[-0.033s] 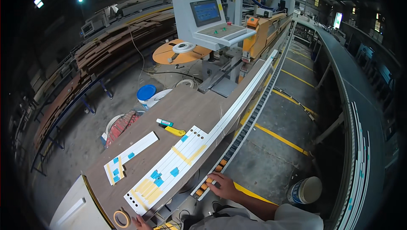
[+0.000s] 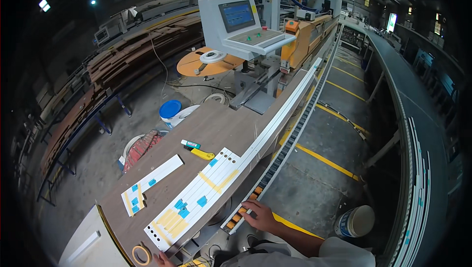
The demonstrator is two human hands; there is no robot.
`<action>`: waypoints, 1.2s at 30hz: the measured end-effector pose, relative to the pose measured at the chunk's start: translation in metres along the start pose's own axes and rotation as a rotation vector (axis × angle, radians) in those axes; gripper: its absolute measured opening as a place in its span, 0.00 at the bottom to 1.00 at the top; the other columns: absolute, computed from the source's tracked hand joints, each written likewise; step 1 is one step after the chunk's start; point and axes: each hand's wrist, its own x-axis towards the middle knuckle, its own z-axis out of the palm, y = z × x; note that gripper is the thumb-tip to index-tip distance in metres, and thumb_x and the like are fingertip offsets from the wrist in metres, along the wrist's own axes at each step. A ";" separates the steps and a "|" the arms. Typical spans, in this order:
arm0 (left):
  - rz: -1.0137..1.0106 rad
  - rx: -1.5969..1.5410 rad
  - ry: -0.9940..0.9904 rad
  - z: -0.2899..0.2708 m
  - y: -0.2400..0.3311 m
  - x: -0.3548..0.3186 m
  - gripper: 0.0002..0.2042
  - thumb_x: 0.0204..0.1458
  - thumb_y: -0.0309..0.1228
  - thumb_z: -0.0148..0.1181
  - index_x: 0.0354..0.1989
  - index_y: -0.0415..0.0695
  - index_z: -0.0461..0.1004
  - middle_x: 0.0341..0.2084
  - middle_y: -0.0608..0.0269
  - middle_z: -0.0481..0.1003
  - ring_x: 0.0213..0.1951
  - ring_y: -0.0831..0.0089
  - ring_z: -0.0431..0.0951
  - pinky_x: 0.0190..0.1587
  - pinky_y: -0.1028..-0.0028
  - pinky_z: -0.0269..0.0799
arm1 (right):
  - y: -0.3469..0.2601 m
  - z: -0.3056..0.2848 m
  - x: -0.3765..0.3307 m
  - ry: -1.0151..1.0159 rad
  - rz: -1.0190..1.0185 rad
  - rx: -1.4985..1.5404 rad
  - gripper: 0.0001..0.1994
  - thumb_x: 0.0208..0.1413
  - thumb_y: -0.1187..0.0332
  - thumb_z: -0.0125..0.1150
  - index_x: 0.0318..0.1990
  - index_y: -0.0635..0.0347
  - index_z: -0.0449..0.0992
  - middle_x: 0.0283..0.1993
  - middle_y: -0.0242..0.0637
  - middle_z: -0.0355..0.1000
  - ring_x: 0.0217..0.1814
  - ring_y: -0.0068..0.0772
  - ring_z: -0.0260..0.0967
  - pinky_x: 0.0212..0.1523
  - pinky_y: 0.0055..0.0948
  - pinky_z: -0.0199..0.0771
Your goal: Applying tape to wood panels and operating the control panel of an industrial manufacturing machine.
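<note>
The bundle of strips (image 2: pixel 199 199) lies on the table (image 2: pixel 221 124), the conveyor track (image 2: pixel 290 141) along its right, the tape roll (image 2: pixel 141 254) at its near end.

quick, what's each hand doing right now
left hand: mostly out of frame, by the tape roll; cannot tell.
right hand: open, resting on the conveyor track, holding nothing.

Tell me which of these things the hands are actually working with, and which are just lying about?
In hand:
- right hand on the conveyor track with orange pads
- left hand at the near end of the white taped strips
- tape roll beside the left hand

Lying about:
- yellow utility knife
- short white strip
- blue-lidded bucket
- white bucket on the floor
</note>
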 end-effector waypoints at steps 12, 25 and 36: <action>0.340 0.325 -0.020 0.040 0.094 -0.048 0.32 0.57 0.42 0.59 0.63 0.30 0.59 0.59 0.39 0.64 0.62 0.50 0.63 0.62 0.61 0.60 | 0.039 -0.047 -0.051 0.257 0.341 -0.013 0.15 0.50 0.68 0.66 0.46 0.59 0.77 0.42 0.43 0.76 0.37 0.36 0.77 0.38 0.29 0.76; 0.663 0.251 -0.346 0.211 0.161 -0.189 0.14 0.52 0.30 0.61 0.44 0.33 0.73 0.43 0.45 0.74 0.47 0.53 0.74 0.53 0.63 0.67 | 0.130 -0.138 0.002 0.064 0.143 -0.022 0.09 0.50 0.65 0.66 0.38 0.55 0.80 0.35 0.39 0.78 0.31 0.41 0.77 0.32 0.31 0.76; 0.901 0.201 -0.439 0.428 0.255 -0.292 0.14 0.47 0.29 0.65 0.42 0.37 0.76 0.42 0.47 0.75 0.46 0.51 0.75 0.50 0.62 0.70 | 0.263 -0.391 0.049 0.262 0.239 -0.219 0.05 0.49 0.75 0.65 0.34 0.63 0.80 0.29 0.43 0.77 0.28 0.35 0.76 0.31 0.29 0.75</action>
